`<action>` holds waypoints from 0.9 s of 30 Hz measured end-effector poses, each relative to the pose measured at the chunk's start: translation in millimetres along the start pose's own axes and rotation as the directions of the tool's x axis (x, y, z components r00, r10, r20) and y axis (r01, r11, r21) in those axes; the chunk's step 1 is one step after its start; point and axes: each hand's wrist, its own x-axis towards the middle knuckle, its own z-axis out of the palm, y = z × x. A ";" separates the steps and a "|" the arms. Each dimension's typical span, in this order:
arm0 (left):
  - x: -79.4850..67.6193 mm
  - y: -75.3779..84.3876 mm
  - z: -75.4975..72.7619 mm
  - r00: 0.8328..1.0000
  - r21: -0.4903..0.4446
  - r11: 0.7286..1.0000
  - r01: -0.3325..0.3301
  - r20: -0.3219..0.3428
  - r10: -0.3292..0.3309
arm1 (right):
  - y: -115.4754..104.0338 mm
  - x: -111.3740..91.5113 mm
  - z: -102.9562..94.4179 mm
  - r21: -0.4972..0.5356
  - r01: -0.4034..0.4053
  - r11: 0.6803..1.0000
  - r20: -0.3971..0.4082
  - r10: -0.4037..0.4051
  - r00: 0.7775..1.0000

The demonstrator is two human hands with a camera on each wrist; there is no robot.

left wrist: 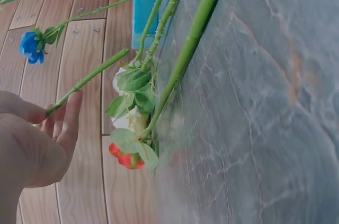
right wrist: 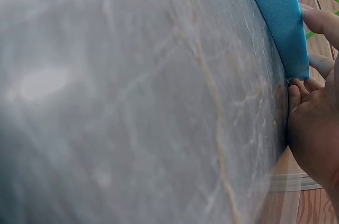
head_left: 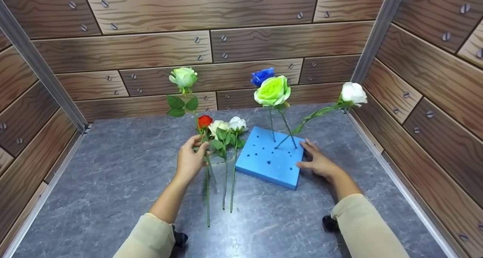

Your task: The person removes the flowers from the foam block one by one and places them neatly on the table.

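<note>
My left hand [head_left: 191, 158] pinches the stem of a pale green artificial rose [head_left: 183, 78] between thumb and fingers. Its bloom stands high to the left, and in the left wrist view the lower stem [left wrist: 87, 80] juts free of the table. At the other side, my right hand [head_left: 320, 163] holds the right edge of a blue foam block [head_left: 264, 163] with thumb and fingers. Several small holes dot the block. Stuck in it are a blue rose [head_left: 262, 77], a bright green rose [head_left: 273, 91] and a white rose [head_left: 353, 94] leaning far right.
Between the left hand and the block lie a red rose [head_left: 205, 121], a cream rose [head_left: 219, 128] and a white rose [head_left: 237, 124], stems toward me. The grey marbled tabletop [head_left: 113, 186] is bordered by wood-patterned walls [head_left: 151, 54] at the back and sides.
</note>
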 end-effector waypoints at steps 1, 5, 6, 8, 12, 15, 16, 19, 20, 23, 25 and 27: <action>-0.5 -0.5 -1.7 1.000 -0.008 1.000 0.021 0.012 -0.021 | -0.2 -0.1 0.3 -0.002 -0.003 1.000 0.000 0.003 1.000; -2.6 -3.2 -8.4 0.996 -0.001 0.998 0.069 0.062 -0.069 | -0.9 -0.2 0.7 -0.018 -0.022 1.000 -0.003 0.021 1.000; -3.2 -4.1 -9.8 0.994 0.010 0.997 0.075 0.075 -0.076 | -1.0 0.1 0.8 -0.021 -0.025 0.999 -0.004 0.025 1.000; -4.3 -6.5 -12.7 0.991 0.032 0.996 0.081 0.101 -0.084 | -1.1 0.5 0.9 -0.025 -0.028 0.999 -0.007 0.028 1.000; -7.5 -10.8 -19.1 0.984 0.078 0.992 0.098 0.140 -0.108 | -1.2 0.9 1.4 -0.025 -0.025 0.999 -0.008 0.024 1.000; -9.8 -12.9 -23.4 0.980 0.096 0.989 0.114 0.155 -0.129 | -1.2 0.8 1.7 -0.027 -0.025 0.999 -0.010 0.024 1.000; -10.2 -13.7 -24.6 0.978 0.102 0.987 0.122 0.158 -0.137 | -1.2 0.8 1.8 -0.028 -0.025 0.999 -0.010 0.025 1.000; -11.2 -15.2 -28.2 0.973 0.108 0.984 0.144 0.165 -0.161 | -1.0 1.0 2.0 -0.035 -0.026 0.999 -0.014 0.025 1.000; -11.4 -15.8 -29.3 0.971 0.111 0.982 0.151 0.169 -0.168 | -1.0 1.1 2.0 -0.035 -0.026 0.999 -0.016 0.026 1.000; -11.5 -17.2 -33.3 0.969 0.112 0.981 0.157 0.177 -0.175 | -0.5 1.2 1.8 -0.033 -0.026 0.999 -0.019 0.025 1.000; -11.5 -17.7 -36.0 0.966 0.107 0.980 0.166 0.181 -0.183 | -0.3 1.1 1.6 -0.030 -0.025 0.999 -0.020 0.025 1.000; -11.6 -18.5 -38.8 0.966 0.096 0.981 0.168 0.184 -0.183 | 0.2 1.3 1.4 -0.027 -0.026 0.999 -0.020 0.025 0.999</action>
